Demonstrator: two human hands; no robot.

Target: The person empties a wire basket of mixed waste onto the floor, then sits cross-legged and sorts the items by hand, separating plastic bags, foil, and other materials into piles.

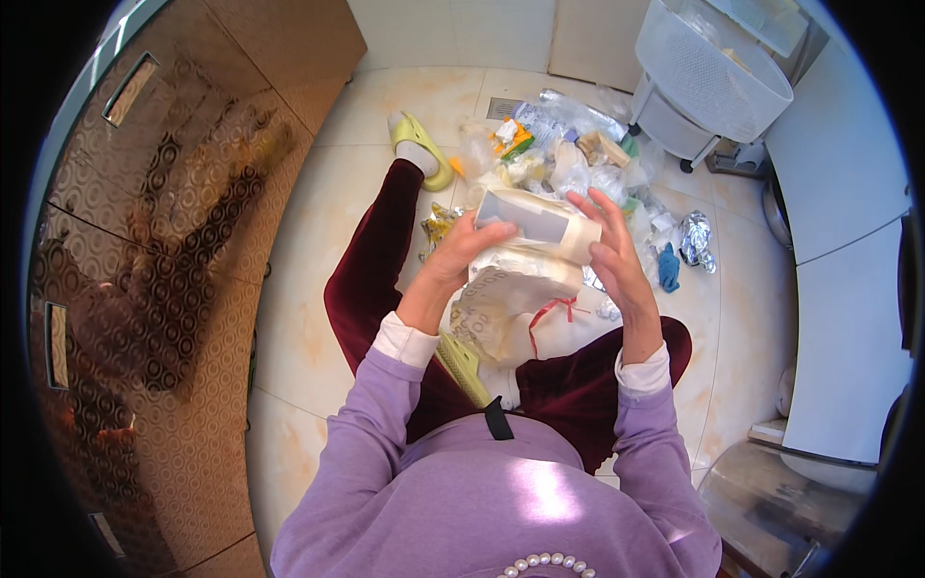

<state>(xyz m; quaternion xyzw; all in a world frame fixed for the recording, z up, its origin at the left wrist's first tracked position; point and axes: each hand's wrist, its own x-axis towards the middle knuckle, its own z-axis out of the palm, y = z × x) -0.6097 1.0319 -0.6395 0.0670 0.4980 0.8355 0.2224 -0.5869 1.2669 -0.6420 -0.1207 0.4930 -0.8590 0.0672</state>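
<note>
My left hand [466, 249] grips the left end of a cream paper-like package [589, 235], its thumb lying over a grey panel [531, 220]. At the package's right end is my right hand [618, 256], the thumb on the near corner and the fingers spread along the far side. Just below hangs a crumpled cream bag [498, 296] with grey printed lettering; whether it joins the package, I cannot tell. A thin red ribbon [553, 314] trails beside the bag over the floor between my legs.
Beyond my hands, mixed plastic and paper wrappers [571, 159] lie heaped on the tiled floor [318, 332]. Crumpled foil [697, 242] and a blue wad [668, 267] sit at the heap's right. A white wheeled basket rack [712, 65] stands behind. Glossy brown cabinets [217, 325] line the left.
</note>
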